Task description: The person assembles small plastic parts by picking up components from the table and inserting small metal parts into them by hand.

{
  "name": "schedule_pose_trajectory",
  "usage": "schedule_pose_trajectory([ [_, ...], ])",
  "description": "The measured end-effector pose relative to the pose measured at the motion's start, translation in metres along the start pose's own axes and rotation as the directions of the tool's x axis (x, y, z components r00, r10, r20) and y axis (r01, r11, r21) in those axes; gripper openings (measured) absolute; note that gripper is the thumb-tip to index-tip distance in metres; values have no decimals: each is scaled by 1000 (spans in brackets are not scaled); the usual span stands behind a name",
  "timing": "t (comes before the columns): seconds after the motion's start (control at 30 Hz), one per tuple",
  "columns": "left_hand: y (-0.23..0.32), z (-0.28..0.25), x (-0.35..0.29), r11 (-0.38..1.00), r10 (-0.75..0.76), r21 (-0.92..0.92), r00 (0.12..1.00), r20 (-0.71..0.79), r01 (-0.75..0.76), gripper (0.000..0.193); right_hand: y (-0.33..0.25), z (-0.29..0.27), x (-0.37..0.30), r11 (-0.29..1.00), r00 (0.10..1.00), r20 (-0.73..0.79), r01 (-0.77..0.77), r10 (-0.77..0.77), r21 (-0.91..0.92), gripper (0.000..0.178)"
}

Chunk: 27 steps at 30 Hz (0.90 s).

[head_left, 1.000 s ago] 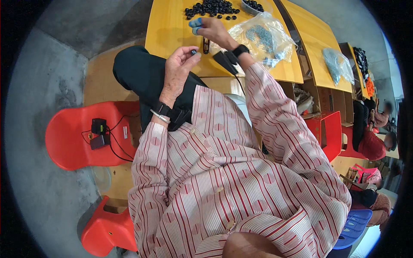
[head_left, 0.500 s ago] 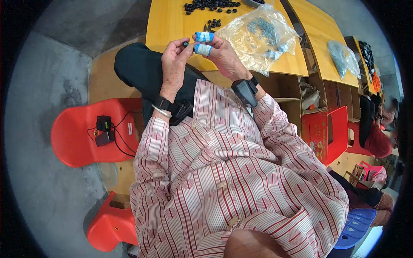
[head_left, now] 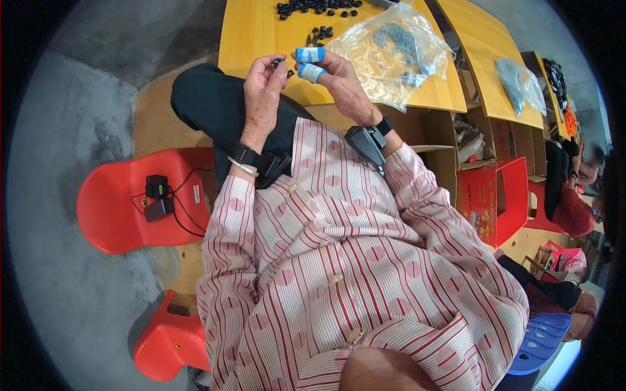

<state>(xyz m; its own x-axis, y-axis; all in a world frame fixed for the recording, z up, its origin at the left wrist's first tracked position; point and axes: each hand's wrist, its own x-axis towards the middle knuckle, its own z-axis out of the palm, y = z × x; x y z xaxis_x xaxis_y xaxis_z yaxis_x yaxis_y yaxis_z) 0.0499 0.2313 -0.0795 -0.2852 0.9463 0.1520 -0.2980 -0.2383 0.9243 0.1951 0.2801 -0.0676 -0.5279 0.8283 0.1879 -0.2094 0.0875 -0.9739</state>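
Above the near edge of the table, my left hand [head_left: 263, 94] is closed in a pinch on a small black round part [head_left: 276, 62] between thumb and forefinger. Facing it is my right hand [head_left: 350, 91], its thumb and forefinger wrapped in blue-and-white tape [head_left: 310, 55] and bent close together. A tiny dark piece [head_left: 291, 73] shows by the right thumb tip, between the hands; its kind is too small to make out. Just beyond, a pair of dark pointed blades [head_left: 312, 42] lies beside a small cluster of black round parts [head_left: 322, 31].
A larger spread of black parts [head_left: 316, 8] covers the far side of the yellow table [head_left: 254, 32]. Right of my hands lies a clear plastic bag [head_left: 365, 55] with small grey pieces. A red box [head_left: 479, 205] stands at right, a red chair [head_left: 107, 202] at left.
My right hand has drawn slightly away from the left fingertips, its thumb tilting. The black part in my left fingers has shifted a little up and left.
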Motion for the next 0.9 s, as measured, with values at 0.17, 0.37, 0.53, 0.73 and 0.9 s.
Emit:
schedule_pose_trajectory([
  [0.17, 2, 1, 0, 1000, -5, 28, 1000, 15, 5, 17, 2, -10, -5, 992, 999, 33, -37, 41, -124, 31],
  [0.37, 0, -1, 2, 1000, -19, 9, 998, 60, 19, 18, 1, -9, -3, 979, 997, 63, -28, 41, -201, 31],
  [0.53, 2, 1, 1, 999, -34, 22, 997, 74, 33, 18, 2, -7, -2, 968, 993, 43, 119, -112, -220, 30],
  [0.73, 1, 1, 1, 999, -52, 7, 995, 80, 52, 18, 2, -9, -2, 877, 990, 87, 140, -112, -459, 30],
  [0.9, 2, 1, 0, 999, -42, 24, 994, 96, 40, 18, 6, -11, 0, 915, 985, 93, 170, -145, -366, 29],
])
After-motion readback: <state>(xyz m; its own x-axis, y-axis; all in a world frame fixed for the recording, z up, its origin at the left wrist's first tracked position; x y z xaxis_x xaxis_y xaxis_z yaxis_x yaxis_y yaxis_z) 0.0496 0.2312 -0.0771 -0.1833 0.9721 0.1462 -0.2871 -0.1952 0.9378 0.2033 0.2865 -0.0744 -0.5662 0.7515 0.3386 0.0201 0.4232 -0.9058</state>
